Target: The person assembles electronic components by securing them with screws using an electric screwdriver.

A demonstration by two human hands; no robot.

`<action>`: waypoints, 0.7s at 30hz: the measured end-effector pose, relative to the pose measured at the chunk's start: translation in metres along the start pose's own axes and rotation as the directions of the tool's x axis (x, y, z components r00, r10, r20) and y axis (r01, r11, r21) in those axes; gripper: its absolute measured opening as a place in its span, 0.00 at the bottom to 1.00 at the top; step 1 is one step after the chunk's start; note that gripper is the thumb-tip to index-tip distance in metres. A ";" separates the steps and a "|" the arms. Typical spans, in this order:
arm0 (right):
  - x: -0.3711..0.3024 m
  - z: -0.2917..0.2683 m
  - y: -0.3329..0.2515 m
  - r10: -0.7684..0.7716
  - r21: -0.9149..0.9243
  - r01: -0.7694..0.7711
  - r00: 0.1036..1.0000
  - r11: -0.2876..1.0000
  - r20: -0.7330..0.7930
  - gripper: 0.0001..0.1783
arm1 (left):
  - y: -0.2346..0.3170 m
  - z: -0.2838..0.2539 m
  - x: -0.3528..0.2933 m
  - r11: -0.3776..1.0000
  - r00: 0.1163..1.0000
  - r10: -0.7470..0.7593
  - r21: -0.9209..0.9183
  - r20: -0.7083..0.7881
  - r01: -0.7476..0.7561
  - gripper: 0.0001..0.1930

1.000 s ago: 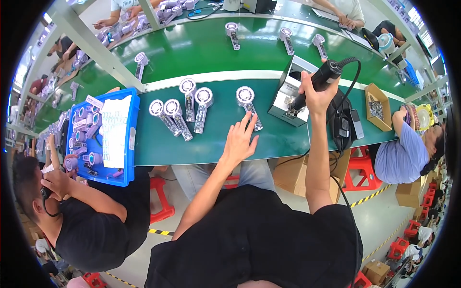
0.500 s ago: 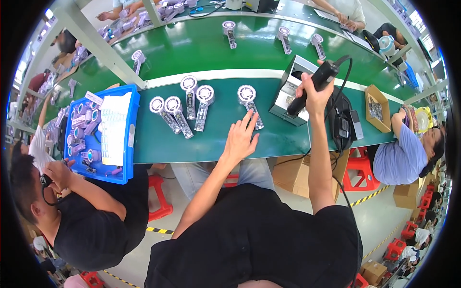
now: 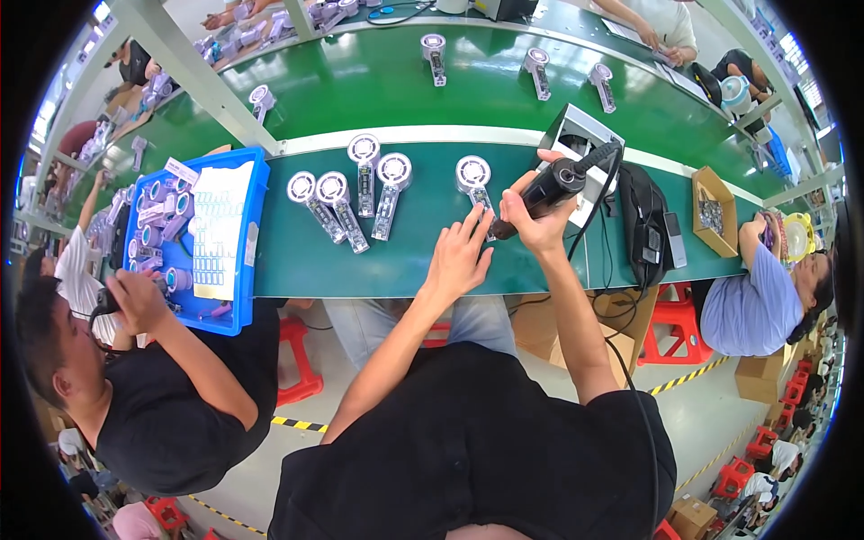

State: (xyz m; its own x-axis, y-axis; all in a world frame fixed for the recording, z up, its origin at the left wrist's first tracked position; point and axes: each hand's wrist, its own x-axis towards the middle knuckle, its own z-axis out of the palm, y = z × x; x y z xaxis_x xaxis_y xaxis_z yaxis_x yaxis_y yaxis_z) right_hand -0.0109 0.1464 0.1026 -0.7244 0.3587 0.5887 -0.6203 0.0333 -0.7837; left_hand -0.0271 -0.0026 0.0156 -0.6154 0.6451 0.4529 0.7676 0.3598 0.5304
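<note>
My right hand (image 3: 540,227) is wrapped round a black corded electric screwdriver (image 3: 553,184), tilted with its tip end toward a white handheld fan (image 3: 473,173). The fan lies on the green bench, its round head away from me and its handle showing inner parts. My left hand (image 3: 459,259) rests with outstretched fingers at the lower part of that handle. Between the hands, the screwdriver's tip and the handle's end are partly hidden, so contact cannot be made out. To the left lie several similar fans (image 3: 394,171) with their handles toward me.
A grey metal box (image 3: 576,135) with an opening stands behind the screwdriver. Right of it are a black bag (image 3: 641,225) and a carton of small parts (image 3: 714,211). A blue tray (image 3: 256,193) of fans and a paper sheet sits left, beside a co-worker. More fans lie on the green belt.
My right hand has brought the screwdriver left and down from the metal box to the fan's handle. My left hand has stayed by the handle.
</note>
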 end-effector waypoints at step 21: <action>-0.031 0.010 0.018 -0.176 -0.141 0.181 0.983 0.973 0.047 0.26 | -0.008 0.008 -0.005 0.999 1.000 0.002 0.040 0.019 -0.003 0.34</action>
State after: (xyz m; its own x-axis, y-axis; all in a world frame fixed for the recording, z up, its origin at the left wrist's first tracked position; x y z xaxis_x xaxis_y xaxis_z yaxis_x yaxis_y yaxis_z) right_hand -0.0025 0.1269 0.0725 -0.6175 0.3029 0.7259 -0.6923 0.2287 -0.6844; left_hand -0.0288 -0.0037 0.0034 -0.6105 0.6583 0.4404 0.7758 0.3850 0.4999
